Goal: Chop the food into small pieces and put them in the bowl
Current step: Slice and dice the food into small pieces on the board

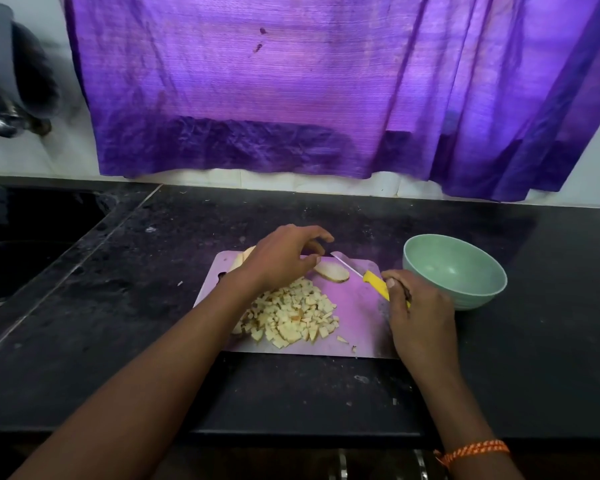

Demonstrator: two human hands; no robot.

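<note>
At a black stone counter point(326, 386), I stand over a pale cutting board point(361, 317) at the centre of the frame; my right hand point(420, 317), at centre right, grips the yellow handle of a small knife point(364, 277), whose blade points toward the upper left and lies just beside a bread slice point(331, 271); my left hand point(284, 261) hovers above the board's far left part, fingers loosely curled and grasping nothing, its fingertips near the end of that slice; a heap of small bread cubes point(291, 317) covers the board's near left half, partly under my left wrist, with a few stray crumbs toward the board's lower edge; more uncut bread point(245, 256) peeks out behind my left hand at the board's upper left corner; a pale green bowl point(458, 271) sits on the counter just right of the board, close behind my right hand, no bread visible inside it; an orange thread band point(475, 450) circles my right wrist at the lower right; a purple curtain point(291, 81) fills the upper frame, hanging over a white wall; a dark sink point(25, 237) lies sunk in the counter at the left edge.
</note>
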